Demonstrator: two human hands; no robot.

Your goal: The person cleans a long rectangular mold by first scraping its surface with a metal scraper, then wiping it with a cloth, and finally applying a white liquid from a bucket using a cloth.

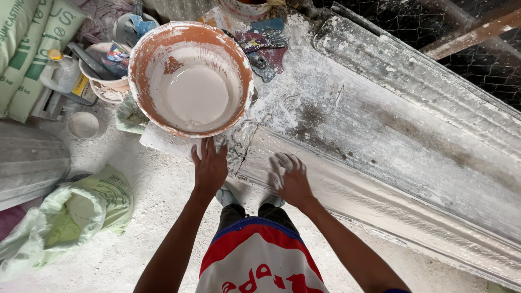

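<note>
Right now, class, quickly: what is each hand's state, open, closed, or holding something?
Left hand: open, flat, holding nothing, just below the orange bucket.
Right hand: open, fingers spread on the white plaster moulding, holding nothing.

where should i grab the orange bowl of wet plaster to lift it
Take the orange bowl by its rim at two opposite sides, probably from the near edge where the left hand already lies. It sits upright, wide and part full of liquid, so a level two-handed hold seems safest.

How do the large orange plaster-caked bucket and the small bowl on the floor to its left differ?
The large orange plaster-caked bucket is far bigger than the small grey bowl. The bucket stands on the white bench by the left hand; the bowl sits on the dusty floor. The bucket holds pale liquid plaster. Both are round and open-topped.
</note>
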